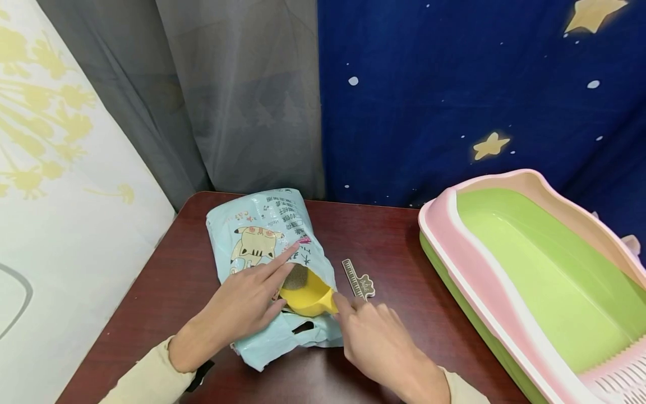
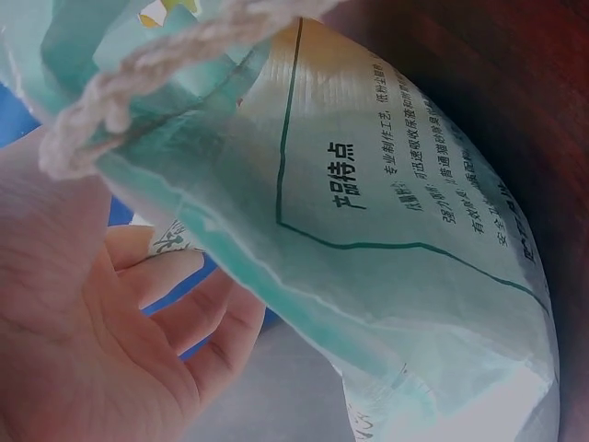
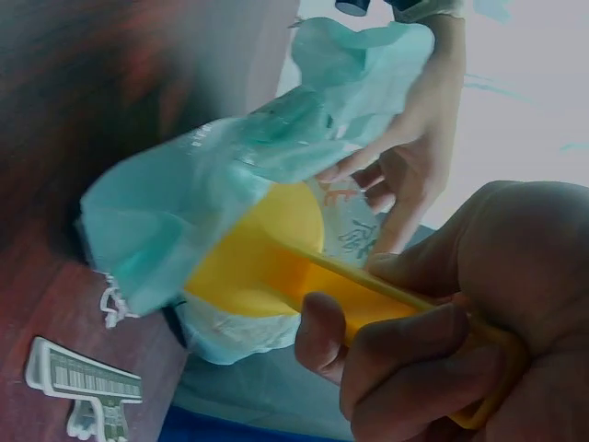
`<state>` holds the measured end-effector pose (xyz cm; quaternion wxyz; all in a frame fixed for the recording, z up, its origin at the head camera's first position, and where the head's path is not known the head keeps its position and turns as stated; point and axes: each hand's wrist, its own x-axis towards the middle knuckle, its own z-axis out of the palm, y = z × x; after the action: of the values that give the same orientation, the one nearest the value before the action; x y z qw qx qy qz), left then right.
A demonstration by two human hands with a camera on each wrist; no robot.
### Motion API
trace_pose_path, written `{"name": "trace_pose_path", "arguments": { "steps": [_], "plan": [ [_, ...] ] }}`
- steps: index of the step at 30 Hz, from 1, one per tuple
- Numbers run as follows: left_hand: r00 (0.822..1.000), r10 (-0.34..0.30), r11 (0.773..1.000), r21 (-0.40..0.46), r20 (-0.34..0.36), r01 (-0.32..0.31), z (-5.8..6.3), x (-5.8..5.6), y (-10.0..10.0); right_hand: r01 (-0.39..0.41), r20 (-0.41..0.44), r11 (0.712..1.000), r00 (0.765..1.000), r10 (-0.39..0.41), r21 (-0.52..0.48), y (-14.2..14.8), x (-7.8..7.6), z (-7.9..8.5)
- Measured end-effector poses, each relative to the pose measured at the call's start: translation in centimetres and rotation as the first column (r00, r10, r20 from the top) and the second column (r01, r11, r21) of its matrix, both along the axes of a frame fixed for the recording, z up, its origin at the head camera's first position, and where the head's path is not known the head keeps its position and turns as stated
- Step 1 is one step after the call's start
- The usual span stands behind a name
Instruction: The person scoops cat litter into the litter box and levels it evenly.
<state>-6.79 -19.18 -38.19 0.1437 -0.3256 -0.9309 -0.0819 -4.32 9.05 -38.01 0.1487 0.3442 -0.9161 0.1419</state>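
A light blue cat litter bag point(image 1: 267, 207) with a printed cat lies on the dark red table, its torn mouth towards me. My left hand point(image 1: 247, 300) holds the bag beside the mouth, its index finger stretched along the printed face. The left wrist view shows that hand point(image 2: 138, 313) with bent fingers against the bag point(image 2: 340, 285). In my right hand point(image 1: 378, 339) is the handle of a yellow scoop point(image 1: 308, 300), gripped by curled fingers point(image 3: 405, 359). The scoop's bowl point(image 3: 276, 239) sits in the bag's mouth, next to grey-brown granules point(image 1: 296, 276). Its front edge is hidden.
A pink and green litter box point(image 1: 535, 269) stands at the right, with a slotted pink part point(image 1: 623, 373) at its near end. A small flat clip-like piece point(image 1: 358, 278) lies between bag and box. Grey and blue star-patterned curtains point(image 1: 404, 112) hang behind the table point(image 1: 136, 303).
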Motion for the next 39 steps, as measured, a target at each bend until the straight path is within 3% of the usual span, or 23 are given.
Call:
{"name": "trace_pose_path", "arguments": {
  "steps": [12, 25, 34, 39],
  "plan": [
    [1.000, 0.005, 1.000, 0.021, 0.003, -0.005, -0.1, 0.1, -0.1, -0.017, -0.017, 0.999, 1.000, 0.016, -0.030, 0.6, 0.4, -0.9],
    [1.000, 0.001, 1.000, 0.029, -0.008, -0.001, 0.3, -0.1, -0.1, -0.004, -0.091, 0.999, 0.996, 0.000, -0.041, 1.2, 1.8, -0.3],
    [1.000, 0.011, 1.000, 0.007, 0.007, -0.011, 0.5, -0.4, -0.2, 0.012, -0.032, 1.000, 0.999, -0.013, -0.018, 1.8, 2.8, 0.6],
    [1.000, 0.017, 1.000, -0.001, 0.000, -0.017, 0.5, -0.4, -0.3, 0.006, -0.047, 1.000, 0.999, -0.007, -0.025, 2.4, 3.2, 0.3]
  ]
}}
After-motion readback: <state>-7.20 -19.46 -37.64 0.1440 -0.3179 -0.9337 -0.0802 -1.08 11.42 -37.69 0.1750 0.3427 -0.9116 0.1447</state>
